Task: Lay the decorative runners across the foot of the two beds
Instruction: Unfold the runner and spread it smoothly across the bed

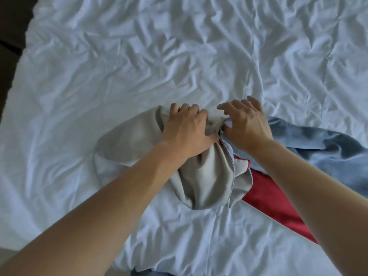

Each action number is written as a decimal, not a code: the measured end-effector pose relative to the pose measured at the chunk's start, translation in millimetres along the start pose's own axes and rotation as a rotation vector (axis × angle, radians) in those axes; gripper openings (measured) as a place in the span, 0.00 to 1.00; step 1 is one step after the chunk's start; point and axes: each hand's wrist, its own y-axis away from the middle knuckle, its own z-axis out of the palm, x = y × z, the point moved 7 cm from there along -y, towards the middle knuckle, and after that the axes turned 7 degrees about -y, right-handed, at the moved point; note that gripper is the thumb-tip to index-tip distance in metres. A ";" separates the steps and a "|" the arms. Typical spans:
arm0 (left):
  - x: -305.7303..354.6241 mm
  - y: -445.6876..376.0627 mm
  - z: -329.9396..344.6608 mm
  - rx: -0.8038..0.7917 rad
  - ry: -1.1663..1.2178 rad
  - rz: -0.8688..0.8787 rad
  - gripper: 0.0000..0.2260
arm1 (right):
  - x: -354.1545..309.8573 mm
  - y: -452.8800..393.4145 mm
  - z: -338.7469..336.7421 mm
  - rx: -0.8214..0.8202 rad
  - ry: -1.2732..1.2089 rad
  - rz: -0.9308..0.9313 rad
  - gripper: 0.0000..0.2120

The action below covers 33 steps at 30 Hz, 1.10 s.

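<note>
A bunched grey-beige runner (203, 176) lies on the white bed (139, 66) near its front edge. My left hand (185, 128) presses down on its upper part with fingers curled into the cloth. My right hand (245, 124) pinches the hemmed edge where the grey cloth meets a blue runner (328, 154), which trails off to the right. A red runner (274, 202) lies under both, running toward the lower right beneath my right forearm. All the cloths are crumpled, none spread flat.
The white duvet is heavily wrinkled across the whole bed. Dark floor or furniture (10, 46) borders the bed's left edge. A bit of blue fabric (143, 272) shows at the bottom edge of the view.
</note>
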 end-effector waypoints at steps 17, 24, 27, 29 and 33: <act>-47.7 86.8 34.2 0.019 0.049 0.188 0.27 | -12.9 -22.6 42.1 -0.067 -0.030 0.020 0.15; -18.6 77.3 28.1 0.214 0.038 0.400 0.12 | -16.9 -19.0 49.1 -0.077 0.030 0.100 0.14; -17.0 73.1 20.4 0.313 0.048 0.422 0.05 | -19.3 -18.7 44.8 -0.058 0.037 0.122 0.13; -27.3 70.9 19.1 0.284 0.084 0.416 0.07 | -20.0 -18.3 39.9 -0.038 0.035 0.140 0.12; -89.6 50.8 8.6 0.167 0.272 0.101 0.06 | -23.8 -21.7 33.3 -0.031 0.045 0.180 0.11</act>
